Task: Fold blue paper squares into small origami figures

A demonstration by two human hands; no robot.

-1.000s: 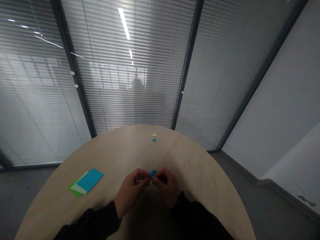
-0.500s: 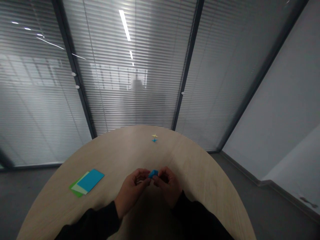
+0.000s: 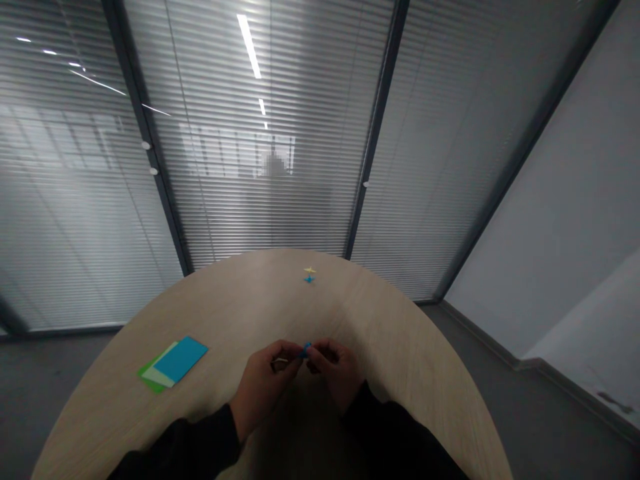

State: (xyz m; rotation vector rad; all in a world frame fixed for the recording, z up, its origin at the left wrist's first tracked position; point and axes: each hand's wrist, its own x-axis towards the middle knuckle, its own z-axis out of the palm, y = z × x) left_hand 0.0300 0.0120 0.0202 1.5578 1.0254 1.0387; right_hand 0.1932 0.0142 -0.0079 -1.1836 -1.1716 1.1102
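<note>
Between my two hands, just above the near part of the table, is a small piece of folded blue paper (image 3: 306,349). My left hand (image 3: 267,377) pinches its left side between thumb and fingers. From the right, my right hand (image 3: 336,368) grips it with thumb and forefinger, and these fingers cover much of it. Only a small bit of the blue shows, so its exact folded shape is hidden.
A round wooden table (image 3: 240,300) lies under my hands. Blue paper sheets (image 3: 181,361) rest on green sheets (image 3: 150,379) at the left. Near the far edge sit a small yellow folded paper figure (image 3: 310,270) and a blue one (image 3: 309,279). Blinds (image 3: 270,220) cover the glass behind.
My right fingers have closed in over the blue paper, and less of it shows now. Both hands stay in nearly the same place.
</note>
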